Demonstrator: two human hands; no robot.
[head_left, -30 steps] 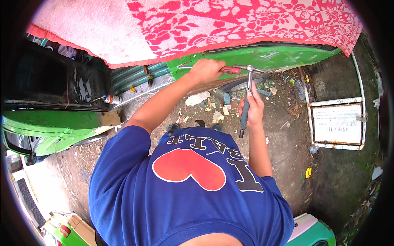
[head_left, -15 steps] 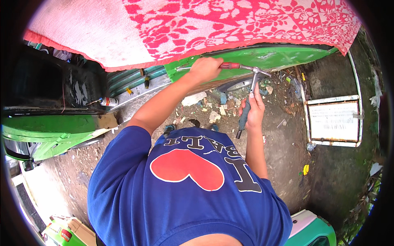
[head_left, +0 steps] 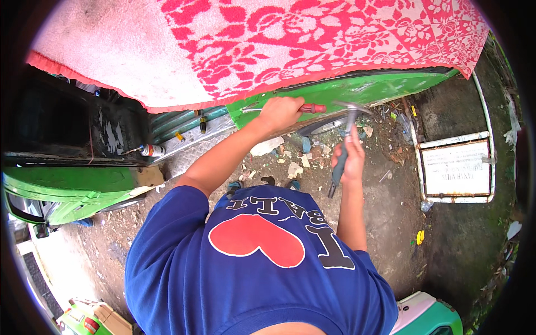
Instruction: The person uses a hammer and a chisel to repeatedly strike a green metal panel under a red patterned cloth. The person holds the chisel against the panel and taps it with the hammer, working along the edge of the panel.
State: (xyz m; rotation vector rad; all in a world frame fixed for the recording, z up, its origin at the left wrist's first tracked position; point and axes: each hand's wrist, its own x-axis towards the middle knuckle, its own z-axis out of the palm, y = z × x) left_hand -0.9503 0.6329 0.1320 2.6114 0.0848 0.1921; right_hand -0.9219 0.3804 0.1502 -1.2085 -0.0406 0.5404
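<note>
While the left hand (head_left: 281, 114) grips a red-handled screwdriver (head_left: 314, 108) by the far green panel (head_left: 357, 89), the right hand (head_left: 353, 160) clasps a hammer (head_left: 339, 170) whose blurred head has just come off the handle's right end, seemingly between taps.

Cloth (head_left: 335, 39) over car panel (head_left: 329, 94). Screwdriver (head_left: 314, 108) in left hand (head_left: 281, 114), hammer (head_left: 339, 173) in right hand (head_left: 353, 159). Can (head_left: 152, 150) far left, sign (head_left: 456, 168) far right. Scraps (head_left: 294, 170) on ground (head_left: 391, 223) between.
</note>
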